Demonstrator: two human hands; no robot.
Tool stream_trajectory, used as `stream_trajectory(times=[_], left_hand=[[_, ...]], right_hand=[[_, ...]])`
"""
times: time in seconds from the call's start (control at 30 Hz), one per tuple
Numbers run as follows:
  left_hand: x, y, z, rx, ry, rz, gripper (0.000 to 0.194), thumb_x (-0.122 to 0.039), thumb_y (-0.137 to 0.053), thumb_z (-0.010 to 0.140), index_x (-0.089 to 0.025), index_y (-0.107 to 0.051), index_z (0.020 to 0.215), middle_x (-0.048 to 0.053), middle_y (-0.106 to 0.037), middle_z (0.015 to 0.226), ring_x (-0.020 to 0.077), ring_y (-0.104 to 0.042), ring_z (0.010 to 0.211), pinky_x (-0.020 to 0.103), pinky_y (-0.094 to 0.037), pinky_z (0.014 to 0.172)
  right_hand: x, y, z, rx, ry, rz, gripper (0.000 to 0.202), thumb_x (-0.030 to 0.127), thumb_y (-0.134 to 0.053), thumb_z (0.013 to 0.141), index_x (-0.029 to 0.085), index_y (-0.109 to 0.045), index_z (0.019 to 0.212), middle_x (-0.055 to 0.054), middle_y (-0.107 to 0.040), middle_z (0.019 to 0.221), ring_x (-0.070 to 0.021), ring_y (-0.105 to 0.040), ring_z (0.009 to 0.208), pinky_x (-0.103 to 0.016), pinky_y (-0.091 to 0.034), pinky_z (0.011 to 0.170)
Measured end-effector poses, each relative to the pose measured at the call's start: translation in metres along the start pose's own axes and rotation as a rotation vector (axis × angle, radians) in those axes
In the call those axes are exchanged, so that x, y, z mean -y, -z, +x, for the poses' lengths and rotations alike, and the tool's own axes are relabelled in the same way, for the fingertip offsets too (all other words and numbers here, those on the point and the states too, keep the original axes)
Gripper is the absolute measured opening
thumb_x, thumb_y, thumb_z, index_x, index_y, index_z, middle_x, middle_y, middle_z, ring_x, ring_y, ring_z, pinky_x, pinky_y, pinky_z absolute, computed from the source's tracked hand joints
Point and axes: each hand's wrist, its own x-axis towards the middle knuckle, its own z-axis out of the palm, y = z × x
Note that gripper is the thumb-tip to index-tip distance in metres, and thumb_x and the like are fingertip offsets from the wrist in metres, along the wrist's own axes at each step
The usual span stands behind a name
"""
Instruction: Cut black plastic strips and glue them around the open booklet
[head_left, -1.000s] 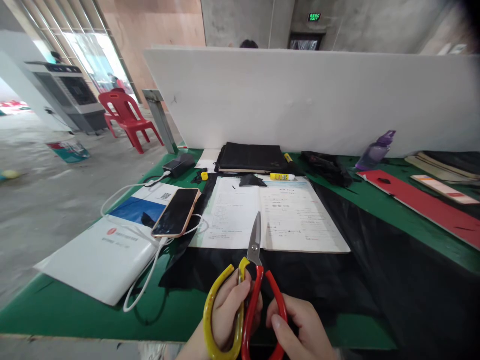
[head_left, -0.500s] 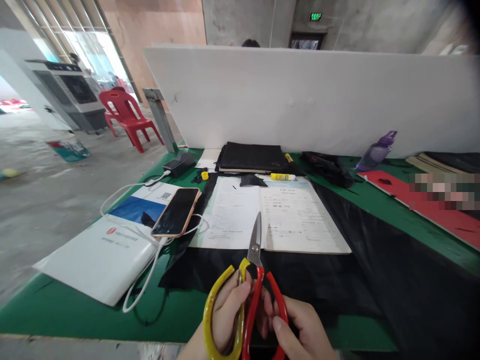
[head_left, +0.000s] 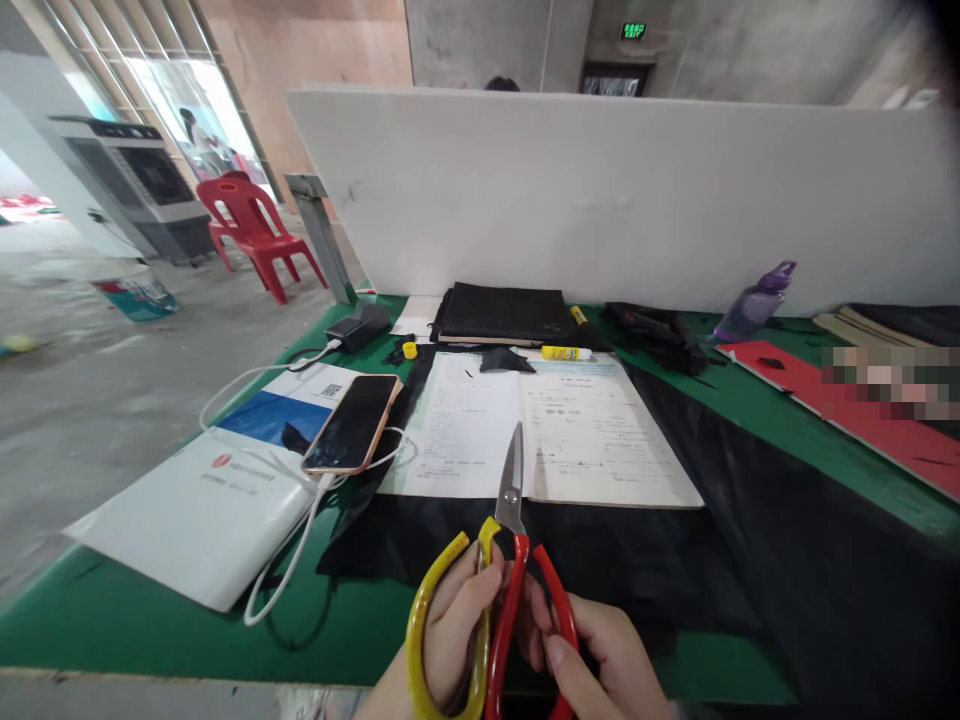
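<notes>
Both my hands hold a pair of scissors (head_left: 511,497) at the table's near edge, its closed blades pointing away from me. My left hand (head_left: 457,620) is closed round the yellow handle, fingers through the loop. The red handle is gripped by my right hand (head_left: 600,650), thumb on its outer side. Beyond the blade tips lies an open book (head_left: 611,440) with printed pages, resting on black cloth (head_left: 442,535). A scrap of black material (head_left: 508,360) and a yellow glue stick (head_left: 566,353) are at the book's top edge.
Left of the book, a phone (head_left: 352,425) with a white cable lies over a white booklet (head_left: 187,510). At the back are a black folder (head_left: 501,315), a white partition (head_left: 600,200) and a purple bottle (head_left: 754,302). On the right is a red board (head_left: 832,400), partly blurred out.
Hands and scissors stay almost exactly where they were. In the far background at left, a person near the window has come into clearer view.
</notes>
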Motion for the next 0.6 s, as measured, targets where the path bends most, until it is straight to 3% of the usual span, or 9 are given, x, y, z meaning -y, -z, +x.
stream_trajectory(times=[0.07, 0.23, 0.6], left_hand=[[0.0011, -0.0001, 0.0013, -0.006, -0.008, 0.014, 0.016, -0.036, -0.064, 0.082, -0.022, -0.069, 0.079, 0.005, -0.070, 0.096, 0.0236, -0.061, 0.095, 0.029, -0.047, 0.085], [-0.0019, -0.0015, 0.0021, 0.205, 0.025, -0.029, 0.032, -0.041, -0.053, 0.090, -0.018, -0.064, 0.071, 0.005, -0.068, 0.081, 0.0163, -0.058, 0.067, 0.026, -0.047, 0.065], [-0.0037, -0.0034, 0.0013, 0.250, -0.004, -0.045, 0.041, -0.041, -0.049, 0.092, -0.016, -0.063, 0.063, 0.005, -0.065, 0.070, 0.0153, -0.057, 0.062, 0.026, -0.047, 0.065]], right_hand=[[0.0011, 0.0002, 0.0000, -0.014, 0.008, -0.015, 0.023, 0.037, -0.046, 0.083, 0.019, -0.051, 0.070, -0.001, -0.057, 0.065, -0.0121, -0.045, 0.057, -0.024, -0.035, 0.056], [0.0047, 0.0012, 0.0001, -0.039, 0.031, 0.037, 0.026, 0.038, -0.044, 0.085, 0.018, -0.053, 0.071, -0.003, -0.059, 0.068, -0.0149, -0.053, 0.063, -0.025, -0.041, 0.062], [0.0006, 0.0059, 0.0009, 0.054, 0.042, 0.022, 0.022, 0.034, -0.044, 0.084, 0.018, -0.054, 0.071, -0.004, -0.060, 0.068, -0.0153, -0.053, 0.063, -0.026, -0.040, 0.061]])
